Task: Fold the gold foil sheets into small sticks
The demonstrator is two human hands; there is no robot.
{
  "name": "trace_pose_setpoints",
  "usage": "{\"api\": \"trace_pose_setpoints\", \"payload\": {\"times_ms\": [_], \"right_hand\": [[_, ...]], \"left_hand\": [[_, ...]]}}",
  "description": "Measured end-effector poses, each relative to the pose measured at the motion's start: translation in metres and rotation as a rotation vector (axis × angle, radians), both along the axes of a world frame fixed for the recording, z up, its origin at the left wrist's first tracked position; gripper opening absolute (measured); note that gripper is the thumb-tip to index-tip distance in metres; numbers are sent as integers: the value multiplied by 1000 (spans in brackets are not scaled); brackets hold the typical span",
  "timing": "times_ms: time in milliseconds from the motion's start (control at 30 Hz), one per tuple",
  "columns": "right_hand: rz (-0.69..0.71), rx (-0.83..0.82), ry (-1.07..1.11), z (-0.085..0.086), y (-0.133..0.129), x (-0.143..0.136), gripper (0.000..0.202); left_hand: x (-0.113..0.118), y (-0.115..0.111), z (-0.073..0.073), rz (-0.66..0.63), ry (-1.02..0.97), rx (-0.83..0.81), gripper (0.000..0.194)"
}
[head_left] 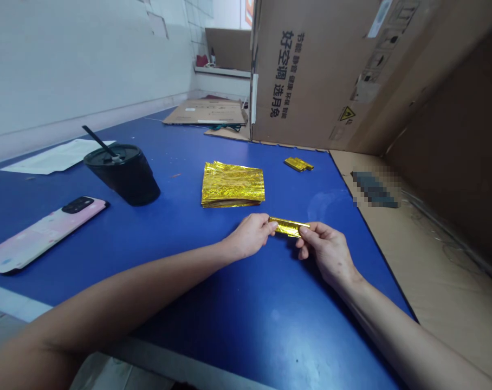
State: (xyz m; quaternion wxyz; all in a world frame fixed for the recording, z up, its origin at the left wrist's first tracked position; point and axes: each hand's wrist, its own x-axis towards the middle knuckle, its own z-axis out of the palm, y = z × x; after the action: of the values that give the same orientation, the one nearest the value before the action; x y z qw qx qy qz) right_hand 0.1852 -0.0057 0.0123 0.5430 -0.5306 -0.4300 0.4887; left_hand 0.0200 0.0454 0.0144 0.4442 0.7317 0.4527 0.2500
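Observation:
A narrow folded strip of gold foil paper (287, 226) is stretched level between my two hands, just above the blue table. My left hand (251, 234) pinches its left end between thumb and fingers. At the right end, my right hand (326, 250) grips it the same way, with the lower fingers curled beneath. Beyond my left hand lies a stack of flat gold foil sheets (233, 184). Farther back to the right, a few small folded gold strips (298, 164) rest in a little pile.
A black cup with a straw (126, 176) stands on the blue table (181, 309) at left. Near it lie a pink-and-white phone (46, 233) and a white paper sheet (54, 156). A large cardboard box (311, 76) walls off the back right; flattened cardboard (207, 112) lies behind.

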Motion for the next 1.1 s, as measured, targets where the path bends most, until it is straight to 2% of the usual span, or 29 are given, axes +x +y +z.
{"api": "trace_pose_setpoints", "payload": {"times_ms": [300, 400, 467, 533, 600, 667, 800, 933, 1000, 1100], "right_hand": [[40, -18, -8, 0, 1, 2, 23], [32, -32, -35, -1, 3, 3, 22], [24, -40, -48, -2, 4, 3, 22], [31, -50, -51, -3, 5, 4, 21], [48, -64, -42, -2, 5, 4, 22], [79, -93, -16, 1, 6, 5, 23], [130, -184, 82, 7, 4, 5, 23], [144, -240, 206, 10, 2, 4, 17], [131, -245, 244, 11, 1, 3, 23], [132, -234, 258, 12, 0, 2, 32]], "left_hand": [[0, 6, -3, -42, 57, 35, 21], [-2, 4, -1, 2, 109, 72, 20], [-3, 0, 1, 86, 148, 229, 16], [-3, -5, 4, 112, 171, 470, 19], [-1, -10, 6, 30, 203, 658, 27], [1, -13, 6, -74, 264, 732, 36], [6, -16, 4, -210, 331, 729, 35], [5, -17, 4, -241, 262, 703, 28], [5, -16, 4, -231, 157, 627, 24], [7, -13, 3, -163, -30, 420, 18]]}}
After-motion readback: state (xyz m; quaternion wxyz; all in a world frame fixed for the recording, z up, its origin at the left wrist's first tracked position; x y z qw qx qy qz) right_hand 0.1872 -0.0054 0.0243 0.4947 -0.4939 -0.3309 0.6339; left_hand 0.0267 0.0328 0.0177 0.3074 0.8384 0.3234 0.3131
